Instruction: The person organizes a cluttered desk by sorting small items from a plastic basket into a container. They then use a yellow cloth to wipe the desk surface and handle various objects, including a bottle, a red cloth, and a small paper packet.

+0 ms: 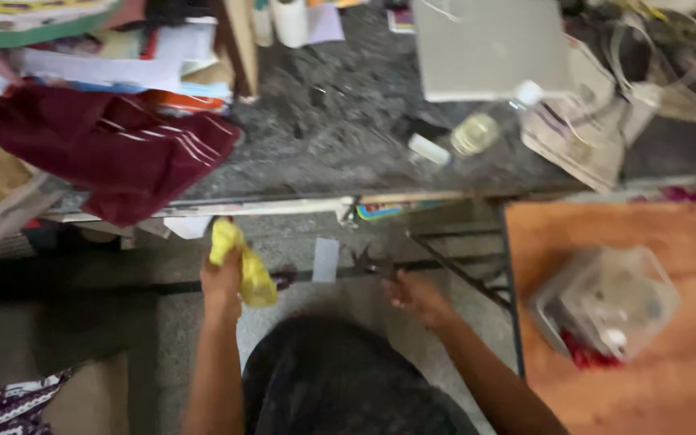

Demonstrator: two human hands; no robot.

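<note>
Head view: yellow cloth [241, 266] seemingly hangs lengthwise down-right.

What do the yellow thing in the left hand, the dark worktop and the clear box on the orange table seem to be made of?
The yellow thing in the left hand looks like soft cloth: it crumples and droops, matte. The dark worktop seems polished stone, judging by its grey speckle and faint sheen. The clear box appears to be thin see-through plastic, since its contents show through. Blur leaves all three uncertain.
</note>
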